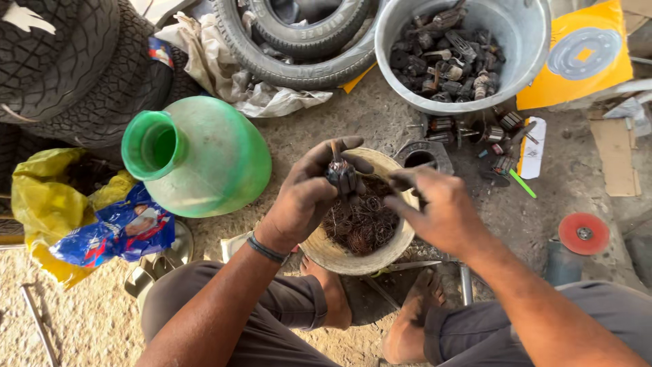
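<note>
Gripping the motor armature (pixel 341 175) in your left hand (pixel 309 194) over the wire-filled bowl (pixel 339 255); right hand (pixel 438 207) pinches loosely beside it, contents unclear. Judging it dense, rigid, greasy: hold the laminated core, not the shaft.

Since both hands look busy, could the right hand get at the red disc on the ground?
Probably yes: the right hand hovers over the bowl, and only bare ground lies between it and the red disc.

Jug (pixel 204 156) pale green, neck brighter green. Bowl (pixel 339 255) tan, holding reddish-brown copper wire (pixel 363 228). Tub (pixel 523 34) grey metal, dark rusty parts (pixel 441 61) inside. Box (pixel 587 58) yellow-orange with grey disc print. Grinding disc (pixel 584 233) red. Bag (pixel 41 204) yellow; wrapper (pixel 115 234) blue with red. Tyres (pixel 68 68) black, blocky tread. Trousers (pixel 272 326) grey.
</note>
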